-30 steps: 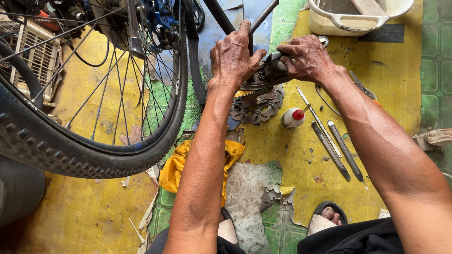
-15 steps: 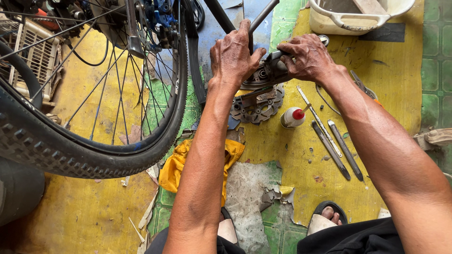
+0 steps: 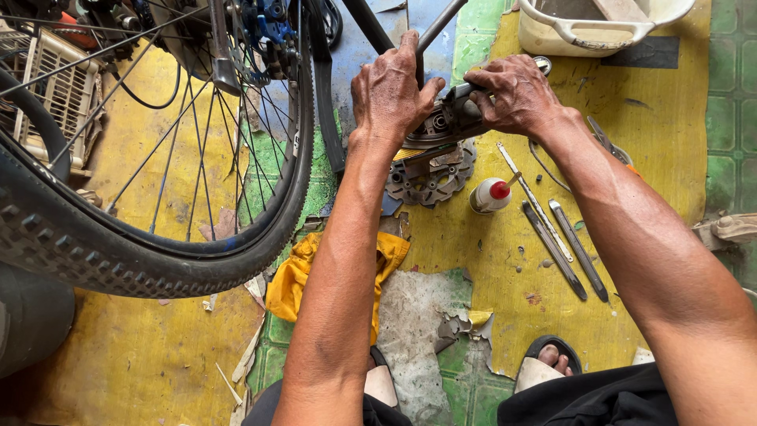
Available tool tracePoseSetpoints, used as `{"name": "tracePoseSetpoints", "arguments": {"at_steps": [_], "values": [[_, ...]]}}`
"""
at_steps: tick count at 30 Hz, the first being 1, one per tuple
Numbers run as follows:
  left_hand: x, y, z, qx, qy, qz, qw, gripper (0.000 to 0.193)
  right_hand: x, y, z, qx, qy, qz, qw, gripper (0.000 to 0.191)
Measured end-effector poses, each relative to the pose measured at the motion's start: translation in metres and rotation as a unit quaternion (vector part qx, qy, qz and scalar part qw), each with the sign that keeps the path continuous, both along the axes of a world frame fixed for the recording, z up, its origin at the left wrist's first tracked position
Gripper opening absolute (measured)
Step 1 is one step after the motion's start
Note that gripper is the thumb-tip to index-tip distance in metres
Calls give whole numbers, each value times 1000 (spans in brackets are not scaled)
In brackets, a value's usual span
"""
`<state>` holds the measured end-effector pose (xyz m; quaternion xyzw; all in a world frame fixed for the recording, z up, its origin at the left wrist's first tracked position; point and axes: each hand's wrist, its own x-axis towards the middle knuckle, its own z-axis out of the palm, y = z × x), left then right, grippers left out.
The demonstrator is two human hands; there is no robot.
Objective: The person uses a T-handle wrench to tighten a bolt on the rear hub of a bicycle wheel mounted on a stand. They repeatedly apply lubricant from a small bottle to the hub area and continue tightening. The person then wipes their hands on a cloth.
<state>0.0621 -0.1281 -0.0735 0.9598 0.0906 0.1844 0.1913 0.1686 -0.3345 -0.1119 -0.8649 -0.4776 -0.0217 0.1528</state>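
The person's left hand (image 3: pixel 390 95) is closed around a metal rod (image 3: pixel 438 28), and the right hand (image 3: pixel 512 95) is clamped on a dark round hub part (image 3: pixel 441 126), held above the brake disc (image 3: pixel 430 177) on the floor. If the grip slips, the part may fall on the small glue bottle (image 3: pixel 489 195) and the flat tools (image 3: pixel 564 244) beside it.
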Motion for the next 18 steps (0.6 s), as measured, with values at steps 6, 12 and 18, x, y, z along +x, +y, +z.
{"name": "tracePoseSetpoints", "arguments": {"at_steps": [6, 12, 18], "values": [[1, 1, -2, -1, -5, -2, 1000, 68, 1, -1, -1, 3, -8, 2, 1000, 35], [1, 0, -1, -3, -3, -1, 1000, 68, 0, 0, -1, 0, -10, 2, 1000, 35], [0, 0, 0, -2, -12, -3, 1000, 69, -1, 0, 0, -2, -3, -2, 1000, 35]]}}
